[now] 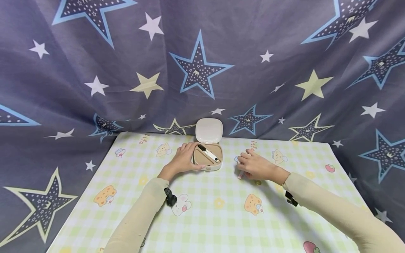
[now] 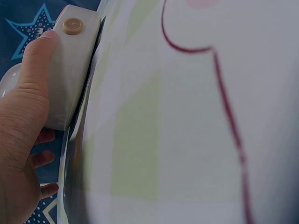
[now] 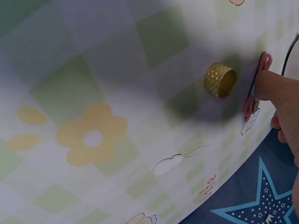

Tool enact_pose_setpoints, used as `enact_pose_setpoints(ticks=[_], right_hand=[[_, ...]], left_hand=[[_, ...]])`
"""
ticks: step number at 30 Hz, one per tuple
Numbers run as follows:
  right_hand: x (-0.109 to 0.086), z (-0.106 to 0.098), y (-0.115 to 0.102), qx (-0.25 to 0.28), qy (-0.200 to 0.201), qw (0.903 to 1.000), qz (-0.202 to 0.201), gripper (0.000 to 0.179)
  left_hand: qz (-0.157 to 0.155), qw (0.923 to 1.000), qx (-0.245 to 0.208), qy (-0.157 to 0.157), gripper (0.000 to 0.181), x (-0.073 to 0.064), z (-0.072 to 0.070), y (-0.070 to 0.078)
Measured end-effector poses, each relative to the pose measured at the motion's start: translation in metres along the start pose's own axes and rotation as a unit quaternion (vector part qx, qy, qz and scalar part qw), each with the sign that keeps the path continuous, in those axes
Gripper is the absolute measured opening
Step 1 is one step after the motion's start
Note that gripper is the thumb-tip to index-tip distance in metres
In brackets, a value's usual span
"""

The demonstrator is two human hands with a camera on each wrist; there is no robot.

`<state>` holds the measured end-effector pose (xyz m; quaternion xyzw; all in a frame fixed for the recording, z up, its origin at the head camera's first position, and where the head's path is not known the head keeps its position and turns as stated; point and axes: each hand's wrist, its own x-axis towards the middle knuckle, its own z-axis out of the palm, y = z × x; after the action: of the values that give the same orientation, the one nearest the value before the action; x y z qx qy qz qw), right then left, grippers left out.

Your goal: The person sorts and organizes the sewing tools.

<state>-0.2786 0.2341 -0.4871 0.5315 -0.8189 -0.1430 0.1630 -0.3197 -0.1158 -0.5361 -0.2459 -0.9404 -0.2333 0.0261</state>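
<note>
My left hand [image 1: 184, 159] grips the left side of a small white box [image 1: 218, 167], its thumb on the front wall near a round tan button [image 2: 73, 26]. The box's lid [image 1: 209, 130] stands raised at the back. On the tan inside lies a slim white tool [image 1: 211, 155] with a black end. To the right of the box, my right hand [image 1: 254, 165] pinches small pink scissors [image 3: 265, 61] down at the cloth; the fingers partly cover them. Beside that hand is a dimpled gold thimble [image 3: 219, 80]. A white oval piece with a thin wire tip [image 3: 169, 164], like a needle threader, lies nearby.
A green and white checked cloth [image 1: 218, 225] with cartoon prints covers the table. Behind it hangs a dark blue curtain [image 1: 246, 80] with stars, close to the raised lid. Each wrist carries a black strap-on device [image 1: 171, 197].
</note>
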Motion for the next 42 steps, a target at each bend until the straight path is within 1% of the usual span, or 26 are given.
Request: enact_pose_setpoints(ticks=[9, 16, 22, 29, 37, 42], right_hand=[[-0.0005, 0.0047, 0.0005, -0.009, -0.009, 0.9999, -0.004, 0.031], [-0.0016, 0.0086, -0.0006, -0.025, 0.005, 0.9996, -0.013, 0.028], [-0.0006, 0.0087, -0.0002, -0.032, 0.005, 0.9994, -0.012, 0.028], [-0.0029, 0.0083, -0.0015, -0.030, 0.006, 0.9995, -0.011, 0.028], [-0.0034, 0.0090, -0.0024, -0.031, 0.014, 0.9994, -0.011, 0.028], [-0.0034, 0.0089, -0.0019, -0.031, 0.023, 0.9992, -0.010, 0.028]], left_hand=[[0.000, 1.0000, -0.005, -0.005, 0.103, 0.0008, -0.0008, 0.0018], [-0.002, 1.0000, -0.007, -0.006, 0.104, 0.0011, -0.0012, 0.0027], [-0.001, 1.0000, -0.002, 0.000, 0.104, 0.0011, -0.0020, 0.0017], [-0.005, 0.9999, -0.006, -0.012, 0.105, -0.0010, -0.0038, 0.0038], [0.000, 0.9999, 0.003, -0.010, 0.106, -0.0016, -0.0039, 0.0045], [0.001, 0.9998, 0.017, -0.007, 0.105, -0.0016, -0.0041, 0.0040]])
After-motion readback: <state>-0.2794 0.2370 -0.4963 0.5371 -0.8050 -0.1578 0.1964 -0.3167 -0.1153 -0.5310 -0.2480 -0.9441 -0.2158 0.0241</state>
